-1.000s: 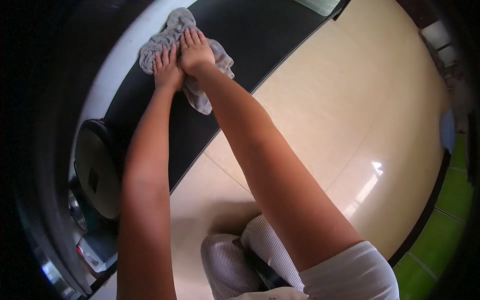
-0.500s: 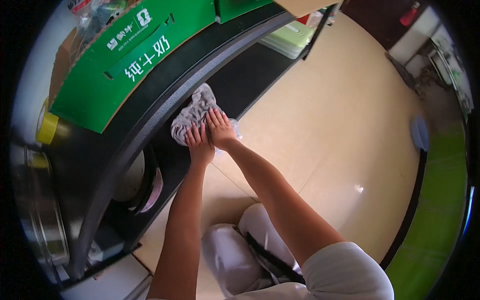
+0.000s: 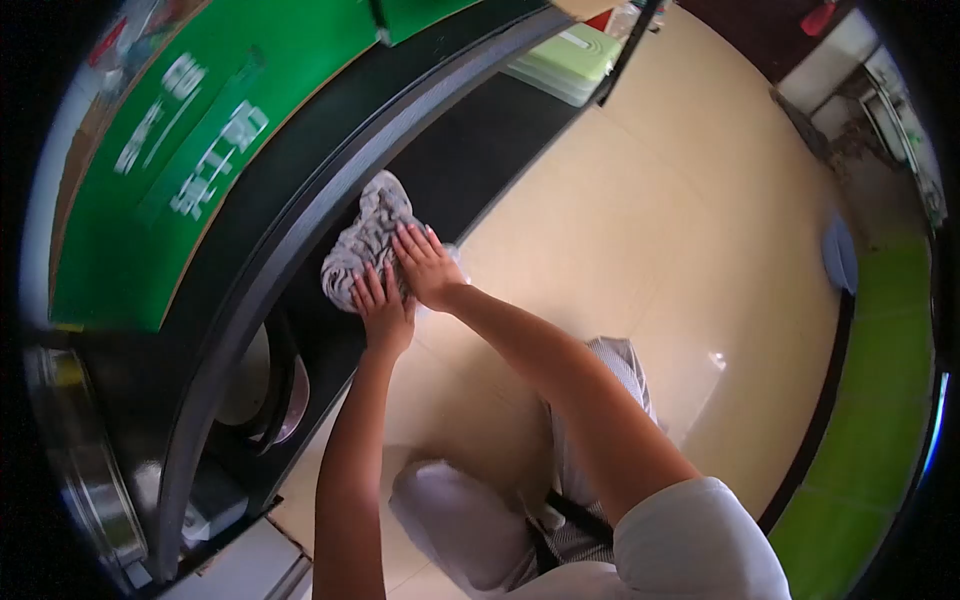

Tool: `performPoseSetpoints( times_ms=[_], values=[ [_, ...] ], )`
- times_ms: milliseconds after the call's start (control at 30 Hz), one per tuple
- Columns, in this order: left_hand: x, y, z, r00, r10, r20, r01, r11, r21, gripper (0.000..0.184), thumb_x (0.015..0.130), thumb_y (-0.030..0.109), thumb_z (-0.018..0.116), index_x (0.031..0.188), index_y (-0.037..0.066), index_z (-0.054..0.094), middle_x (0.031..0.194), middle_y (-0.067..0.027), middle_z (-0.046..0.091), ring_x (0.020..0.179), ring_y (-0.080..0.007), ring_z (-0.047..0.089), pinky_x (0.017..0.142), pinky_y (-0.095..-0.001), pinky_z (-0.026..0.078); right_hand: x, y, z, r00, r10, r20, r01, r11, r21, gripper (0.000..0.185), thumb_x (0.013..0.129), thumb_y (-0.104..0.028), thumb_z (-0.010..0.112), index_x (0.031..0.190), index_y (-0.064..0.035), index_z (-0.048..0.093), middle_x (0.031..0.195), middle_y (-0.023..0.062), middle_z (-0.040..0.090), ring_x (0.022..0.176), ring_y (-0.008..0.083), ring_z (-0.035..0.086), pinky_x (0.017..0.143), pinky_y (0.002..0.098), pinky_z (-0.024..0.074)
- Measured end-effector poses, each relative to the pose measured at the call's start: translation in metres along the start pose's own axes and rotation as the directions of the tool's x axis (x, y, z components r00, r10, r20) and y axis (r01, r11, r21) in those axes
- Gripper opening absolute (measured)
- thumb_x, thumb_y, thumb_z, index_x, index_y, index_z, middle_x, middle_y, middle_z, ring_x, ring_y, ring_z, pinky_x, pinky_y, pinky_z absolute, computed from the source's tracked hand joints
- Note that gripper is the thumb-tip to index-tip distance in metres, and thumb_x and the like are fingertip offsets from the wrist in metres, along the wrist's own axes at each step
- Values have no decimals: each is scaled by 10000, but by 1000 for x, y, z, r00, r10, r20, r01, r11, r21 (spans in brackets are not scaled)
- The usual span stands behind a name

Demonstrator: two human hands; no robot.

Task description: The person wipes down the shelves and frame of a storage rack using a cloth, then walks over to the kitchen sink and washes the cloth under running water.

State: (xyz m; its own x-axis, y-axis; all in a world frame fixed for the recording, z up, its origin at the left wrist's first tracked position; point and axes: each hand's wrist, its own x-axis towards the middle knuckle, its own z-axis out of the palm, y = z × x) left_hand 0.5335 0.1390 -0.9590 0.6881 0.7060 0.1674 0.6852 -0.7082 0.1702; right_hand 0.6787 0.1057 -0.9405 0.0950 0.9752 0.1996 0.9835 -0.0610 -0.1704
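Observation:
A crumpled grey cloth [image 3: 372, 232] lies bunched on the black lower shelf [image 3: 470, 140]. Both hands press down on its near side, close together. My left hand [image 3: 384, 308] is flat with its fingers stretched forward over the cloth. Just right of it, my right hand [image 3: 428, 268] also rests flat, fingers a little apart. Neither hand is wrapped around the cloth, and part of it is hidden under the palms.
Above the shelf runs a dark curved-looking edge [image 3: 280, 235], with a green carton [image 3: 120, 230] on the upper surface. A light green lidded box [image 3: 565, 65] sits at the shelf's far end. Round pans [image 3: 290, 400] stand nearer, left. Tiled floor [image 3: 640, 220] lies to the right.
Both hands and the cloth sit slightly further left in view, still in contact. The view has shifted, the carton appears lower and further left, and the knees are spread wider apart.

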Motion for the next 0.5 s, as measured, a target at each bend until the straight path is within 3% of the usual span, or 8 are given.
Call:
performPoseSetpoints(
  times_ms=[33,100,167,300,400,467,500],
  values=[
    [3,7,-2,999,-29,31,29,1000,-1,700,904,423,453,1446,80,173,1477,-275,77,1339,-511,62,1068,-596,57,1,16,-9,991,-133,-8,133,991,-32,592,885,-243,409,1413,-16,265,1496,141,205,1406,264,126,1131,467,63],
    [20,30,-1,996,-45,82,45,999,-3,694,913,415,440,1453,89,152,1478,-284,40,1335,-526,32,1062,-606,31,10,37,-26,996,-87,0,86,983,-165,539,902,-242,344,1397,-27,317,1504,122,197,1404,255,128,1127,480,44],
    [64,72,11,992,-5,125,7,1000,-16,694,915,397,444,1459,99,133,1479,-291,7,1331,-539,2,1056,-612,6,25,85,-22,995,-4,-95,-14,981,-191,519,905,-232,339,1389,-45,343,1499,93,229,1398,244,154,1128,471,57],
    [190,169,52,991,23,131,-27,999,32,708,892,314,485,1458,96,121,1480,-289,-1,1331,-542,-19,1066,-597,-7,55,237,-32,989,68,-131,-76,996,-54,512,888,-210,385,1375,-54,368,1488,86,257,1388,229,190,1132,409,130],
    [279,222,81,994,112,9,-112,989,101,707,894,387,444,1459,102,127,1485,-274,15,1340,-523,-1,1072,-588,2,80,339,-52,984,73,-160,-80,996,-33,510,886,-202,393,1371,-44,366,1479,95,273,1384,237,207,1137,375,155],
    [320,237,78,987,145,75,-151,984,91,698,901,447,427,1458,132,150,1501,-230,6,1357,-485,0,1079,-572,8,95,384,-60,982,49,-180,-51,999,-6,505,889,-195,391,1368,-38,367,1475,118,272,1380,247,216,1134,374,163],
    [300,202,75,974,141,176,-140,990,-14,689,904,466,430,1455,144,170,1510,-204,-6,1364,-467,-4,1080,-566,11,97,351,-29,988,49,-144,-49,999,3,501,890,-192,389,1367,-40,371,1475,127,269,1379,252,219,1133,374,165]
  ],
)
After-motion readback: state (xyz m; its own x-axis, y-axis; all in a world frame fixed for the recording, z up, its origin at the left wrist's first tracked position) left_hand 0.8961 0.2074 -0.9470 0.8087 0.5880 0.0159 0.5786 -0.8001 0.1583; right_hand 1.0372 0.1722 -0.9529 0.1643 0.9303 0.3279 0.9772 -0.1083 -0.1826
